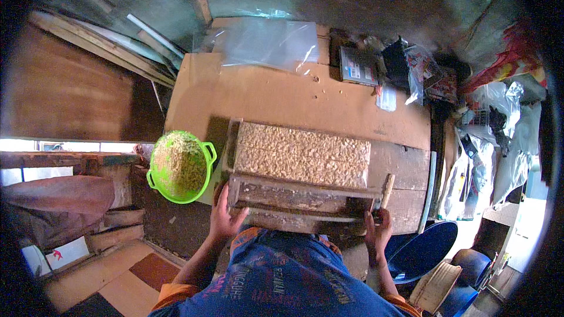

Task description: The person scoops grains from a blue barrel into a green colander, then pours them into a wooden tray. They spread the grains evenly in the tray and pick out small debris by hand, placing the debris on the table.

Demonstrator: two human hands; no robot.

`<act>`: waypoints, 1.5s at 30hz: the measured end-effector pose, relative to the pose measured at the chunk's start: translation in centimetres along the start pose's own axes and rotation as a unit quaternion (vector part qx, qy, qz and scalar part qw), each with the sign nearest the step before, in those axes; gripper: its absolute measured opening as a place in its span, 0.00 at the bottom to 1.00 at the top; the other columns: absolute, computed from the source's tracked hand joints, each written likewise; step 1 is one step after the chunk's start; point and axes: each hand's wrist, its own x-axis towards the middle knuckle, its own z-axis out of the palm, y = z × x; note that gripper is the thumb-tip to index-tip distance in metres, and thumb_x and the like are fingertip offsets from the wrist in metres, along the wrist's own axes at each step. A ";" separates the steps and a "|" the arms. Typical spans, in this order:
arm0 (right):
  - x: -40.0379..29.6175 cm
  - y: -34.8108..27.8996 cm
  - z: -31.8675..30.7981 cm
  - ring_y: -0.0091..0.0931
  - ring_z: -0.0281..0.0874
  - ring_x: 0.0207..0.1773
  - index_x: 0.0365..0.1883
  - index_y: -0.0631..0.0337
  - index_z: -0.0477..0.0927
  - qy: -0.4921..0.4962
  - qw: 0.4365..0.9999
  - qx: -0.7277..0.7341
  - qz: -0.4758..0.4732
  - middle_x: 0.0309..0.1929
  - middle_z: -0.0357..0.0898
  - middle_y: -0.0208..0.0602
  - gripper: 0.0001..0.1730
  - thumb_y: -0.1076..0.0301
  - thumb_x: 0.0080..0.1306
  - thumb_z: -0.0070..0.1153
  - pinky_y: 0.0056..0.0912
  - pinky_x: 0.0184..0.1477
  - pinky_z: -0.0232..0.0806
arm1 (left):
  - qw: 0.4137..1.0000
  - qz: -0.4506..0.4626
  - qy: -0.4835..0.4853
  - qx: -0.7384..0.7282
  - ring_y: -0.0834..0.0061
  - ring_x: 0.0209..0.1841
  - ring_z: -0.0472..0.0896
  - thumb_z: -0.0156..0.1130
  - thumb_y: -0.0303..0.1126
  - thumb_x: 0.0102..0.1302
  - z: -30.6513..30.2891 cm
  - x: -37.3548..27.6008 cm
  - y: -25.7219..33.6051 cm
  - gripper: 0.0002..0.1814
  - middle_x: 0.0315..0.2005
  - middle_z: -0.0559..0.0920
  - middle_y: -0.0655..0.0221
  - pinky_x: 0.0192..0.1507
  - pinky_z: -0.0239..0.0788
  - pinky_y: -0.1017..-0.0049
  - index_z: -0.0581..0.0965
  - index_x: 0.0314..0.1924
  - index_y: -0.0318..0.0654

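A flat slab of pale beans or split grains (304,155) in clear plastic lies on the work table, along a worn wooden frame (304,198). My left hand (225,215) grips the frame's near left corner, thumb on the near side and fingers on the outer side. At the other end my right hand (378,229) holds a short wooden stick (388,190) that points away from me, with fingertips against the frame's right end. Whether those fingers also grip the frame is hard to see. A bright green plastic colander (207,185) with more of the pale beans stands left of the frame.
Clear plastic sheets (269,46) lie at the table's (273,92) far edge. A dark flat box (357,66) and plastic packets (418,70) sit at the back right. Plastic bags (473,171) hang on the right. Below them stands a blue tub (421,251).
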 end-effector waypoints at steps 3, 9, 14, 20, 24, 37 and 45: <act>0.0 1.9 -0.4 0.23 0.75 0.33 0.48 0.68 0.78 0.019 0.997 -0.002 -0.079 0.34 0.80 0.34 0.20 0.67 0.65 0.72 0.30 0.37 0.71 | 1.000 0.007 0.027 -0.011 0.42 0.75 0.62 0.72 0.39 0.61 -0.5 -0.6 1.0 0.48 0.73 0.63 0.41 0.76 0.53 0.52 0.58 0.75 0.25; 5.5 -2.8 -1.6 0.24 0.77 0.36 0.47 0.67 0.79 0.031 0.990 0.035 -0.133 0.36 0.82 0.36 0.14 0.70 0.66 0.67 0.30 0.41 0.71 | 0.995 0.038 0.089 -0.008 0.41 0.70 0.69 0.66 0.36 0.68 -2.1 4.7 5.2 0.38 0.67 0.71 0.39 0.74 0.56 0.53 0.64 0.71 0.21; 14.0 -8.2 0.1 0.31 0.85 0.40 0.49 0.64 0.81 0.043 0.984 -0.038 -0.171 0.39 0.87 0.42 0.17 0.65 0.67 0.68 0.35 0.44 0.75 | 0.990 -0.004 0.133 -0.047 0.46 0.62 0.78 0.65 0.43 0.73 -1.8 15.9 8.0 0.32 0.59 0.79 0.43 0.65 0.67 0.55 0.70 0.70 0.32; 19.7 -11.7 2.4 0.44 0.87 0.44 0.46 0.60 0.84 0.051 0.982 -0.084 -0.162 0.39 0.88 0.47 0.20 0.54 0.66 0.69 0.43 0.47 0.76 | 0.990 0.036 0.134 0.040 0.45 0.56 0.82 0.63 0.51 0.71 -0.7 25.1 6.4 0.30 0.53 0.85 0.48 0.58 0.72 0.54 0.76 0.62 0.35; 21.7 -9.5 4.0 0.48 0.86 0.44 0.40 0.60 0.86 0.040 0.979 -0.099 -0.174 0.40 0.88 0.49 0.21 0.49 0.67 0.67 0.48 0.45 0.76 | 0.992 0.029 0.103 0.061 0.47 0.56 0.82 0.65 0.50 0.70 1.0 27.0 3.9 0.29 0.53 0.84 0.47 0.58 0.73 0.55 0.78 0.61 0.35; 21.6 -8.6 4.7 0.52 0.86 0.42 0.35 0.63 0.85 0.030 0.976 -0.158 -0.146 0.35 0.87 0.55 0.31 0.38 0.65 0.64 0.52 0.45 0.76 | 0.999 -0.013 0.043 0.010 0.48 0.55 0.83 0.69 0.45 0.66 3.9 27.3 -0.8 0.28 0.51 0.85 0.46 0.57 0.74 0.57 0.79 0.57 0.31; 20.5 -10.3 4.5 0.53 0.86 0.42 0.34 0.64 0.85 0.010 0.977 -0.167 -0.129 0.34 0.86 0.57 0.39 0.29 0.67 0.55 0.54 0.46 0.75 | 0.995 0.003 0.075 0.069 0.47 0.52 0.84 0.68 0.50 0.66 3.8 27.7 -2.1 0.28 0.49 0.86 0.49 0.55 0.74 0.53 0.80 0.58 0.38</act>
